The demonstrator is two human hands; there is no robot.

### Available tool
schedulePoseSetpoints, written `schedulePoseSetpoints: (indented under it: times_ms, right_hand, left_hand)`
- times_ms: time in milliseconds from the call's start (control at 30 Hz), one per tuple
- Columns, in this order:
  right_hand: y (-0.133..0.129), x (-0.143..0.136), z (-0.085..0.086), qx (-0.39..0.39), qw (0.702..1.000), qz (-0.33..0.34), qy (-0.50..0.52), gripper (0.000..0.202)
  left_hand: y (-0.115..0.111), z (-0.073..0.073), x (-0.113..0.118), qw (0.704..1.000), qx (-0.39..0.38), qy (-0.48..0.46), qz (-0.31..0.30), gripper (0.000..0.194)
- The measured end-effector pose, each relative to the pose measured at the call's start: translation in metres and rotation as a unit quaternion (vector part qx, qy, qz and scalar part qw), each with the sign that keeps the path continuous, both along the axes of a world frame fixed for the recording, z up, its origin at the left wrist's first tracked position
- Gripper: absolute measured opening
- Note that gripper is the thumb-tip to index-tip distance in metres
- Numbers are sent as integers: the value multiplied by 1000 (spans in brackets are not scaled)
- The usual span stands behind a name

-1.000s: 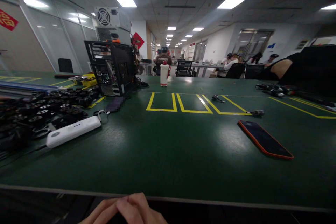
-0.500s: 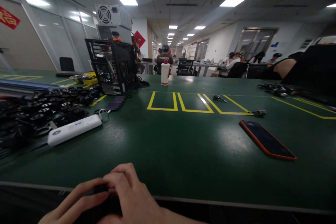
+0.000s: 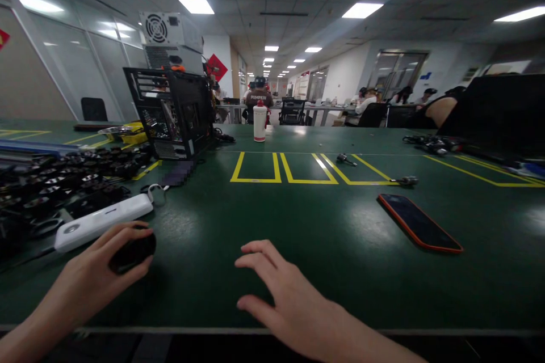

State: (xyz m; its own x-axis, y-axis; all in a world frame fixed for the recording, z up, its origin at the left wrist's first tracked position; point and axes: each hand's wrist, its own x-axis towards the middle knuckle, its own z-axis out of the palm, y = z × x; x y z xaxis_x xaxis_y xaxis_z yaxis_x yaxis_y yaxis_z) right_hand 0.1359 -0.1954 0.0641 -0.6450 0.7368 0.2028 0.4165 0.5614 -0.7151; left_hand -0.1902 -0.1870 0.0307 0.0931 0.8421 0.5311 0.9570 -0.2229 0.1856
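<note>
My left hand (image 3: 91, 269) grips a black rounded object (image 3: 138, 248) between its fingers and thumb, just above the green table (image 3: 204, 272). What kind of thing it is, I cannot make out, as the fingers cover part of it. Close beyond that hand lies a long white device (image 3: 104, 219) with a cable at each end. My right hand (image 3: 285, 289) hovers over the table's front part, fingers and thumb apart, holding nothing.
An orange-edged phone (image 3: 419, 224) lies to the right, near two small metal-ended tools (image 3: 407, 181). Yellow tape (image 3: 255, 180) marks the table. A white bottle (image 3: 259, 123) and an open computer case (image 3: 170, 113) stand behind. Black parts (image 3: 80, 170) are heaped at left. People sit beyond.
My hands were together at the table's front edge around something dark. They have parted: the left moved left and forward with the black object, the right moved right and came away from it.
</note>
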Motion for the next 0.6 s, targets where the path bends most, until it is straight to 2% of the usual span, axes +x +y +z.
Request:
schedulePoseSetpoints:
  times_ms: [67,133,233,333,467,533,600]
  right_hand:
    - [17,21,4,10,999,-30,-20,36]
    - [38,38,4,1,999,-46,-28,31]
    - [75,56,-1,-32,997,-71,-20,31]
    - [112,65,-9,-58,993,-105,24,30]
    - [153,64,-24,-81,974,-164,132,32]
    - [167,60,-32,-112,958,-170,199,34]
    - [176,57,-40,-162,939,-161,257,36]
  left_hand:
    - [30,4,6,999,-30,12,5,34]
    - [63,10,23,998,-53,19,-16,36]
    - [109,17,66,996,-76,21,-48,38]
    - [143,20,122,993,-71,16,-95,35]
    - [166,13,188,983,-44,1,-177,34]
    - [169,7,208,977,-48,-4,-207,35]
    - [170,1,218,975,-53,-9,-218,37]
